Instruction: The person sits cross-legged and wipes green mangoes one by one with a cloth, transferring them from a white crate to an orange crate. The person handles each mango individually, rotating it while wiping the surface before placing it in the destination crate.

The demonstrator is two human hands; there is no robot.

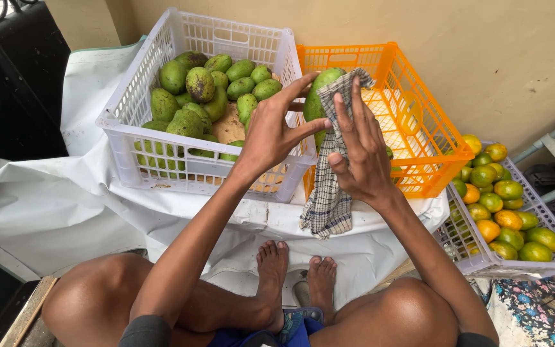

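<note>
My left hand [274, 132] grips a green mango [317, 96] held up in front of the crates. My right hand [359, 151] presses a checked cloth [329, 193] against the mango's right side; the cloth hangs down below my hands. Behind the hands stand a white crate [133, 106] with several green mangoes and an orange crate [431, 138] that looks nearly empty, with one green fruit partly hidden behind my right hand.
A pale crate [550, 260] of green and orange citrus fruit sits at the right. A white sheet [65, 205] covers the surface under the crates. My knees and bare feet [293, 270] are below. A wall stands behind.
</note>
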